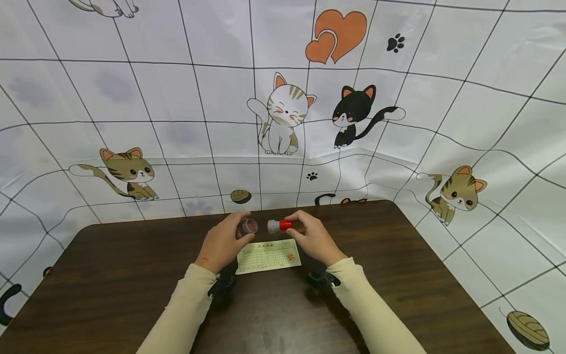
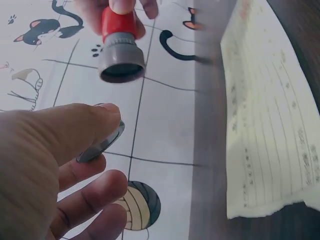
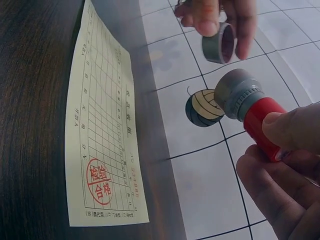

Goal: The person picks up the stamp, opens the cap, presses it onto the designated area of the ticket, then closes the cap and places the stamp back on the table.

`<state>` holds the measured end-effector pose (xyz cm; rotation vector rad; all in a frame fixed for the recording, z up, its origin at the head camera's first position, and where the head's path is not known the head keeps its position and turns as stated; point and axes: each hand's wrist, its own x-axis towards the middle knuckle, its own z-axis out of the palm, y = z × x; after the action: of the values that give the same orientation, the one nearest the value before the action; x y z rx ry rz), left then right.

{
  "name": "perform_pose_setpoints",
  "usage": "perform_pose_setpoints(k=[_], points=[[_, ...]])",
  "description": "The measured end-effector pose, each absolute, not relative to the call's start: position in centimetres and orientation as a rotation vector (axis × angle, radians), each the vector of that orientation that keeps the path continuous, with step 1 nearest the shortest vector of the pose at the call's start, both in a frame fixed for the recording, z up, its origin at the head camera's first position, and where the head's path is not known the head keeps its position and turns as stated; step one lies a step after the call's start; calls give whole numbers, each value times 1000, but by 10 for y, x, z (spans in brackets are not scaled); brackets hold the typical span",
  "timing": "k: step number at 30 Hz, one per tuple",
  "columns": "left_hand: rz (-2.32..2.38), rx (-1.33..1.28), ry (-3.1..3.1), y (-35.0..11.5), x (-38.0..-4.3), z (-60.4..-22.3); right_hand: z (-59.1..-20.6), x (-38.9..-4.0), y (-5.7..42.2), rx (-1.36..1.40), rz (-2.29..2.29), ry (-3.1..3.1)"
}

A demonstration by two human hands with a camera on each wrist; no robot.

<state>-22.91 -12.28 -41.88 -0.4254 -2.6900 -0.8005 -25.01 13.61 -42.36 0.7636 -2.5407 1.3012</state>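
My right hand (image 1: 316,238) pinches the red handle of a self-inking stamp (image 1: 276,226) between thumb and fingers. Its grey collar points left, toward the other hand. A round grey cap (image 1: 250,225) is held by my left hand (image 1: 222,242), its open side facing the stamp. In the right wrist view the cap (image 3: 213,49) and the stamp (image 3: 250,102) are a short gap apart. Beneath both hands lies a pale yellow printed form (image 1: 265,258) with a ruled grid. Near one end of the form, a round red stamp mark (image 3: 99,181) shows.
The form lies on a dark wooden table (image 1: 132,275). Behind and to the right hangs a white cloth (image 1: 212,98) with black grid lines and cartoon cats. Dark straps are on both wrists, below light sleeves (image 1: 187,300).
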Motion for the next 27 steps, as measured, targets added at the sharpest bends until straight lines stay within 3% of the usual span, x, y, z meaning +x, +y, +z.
perform_pose_setpoints(k=[27], points=[[-701,-556,-2628,-115,-224,-412,-418,-246,130,866,1226,-2482]])
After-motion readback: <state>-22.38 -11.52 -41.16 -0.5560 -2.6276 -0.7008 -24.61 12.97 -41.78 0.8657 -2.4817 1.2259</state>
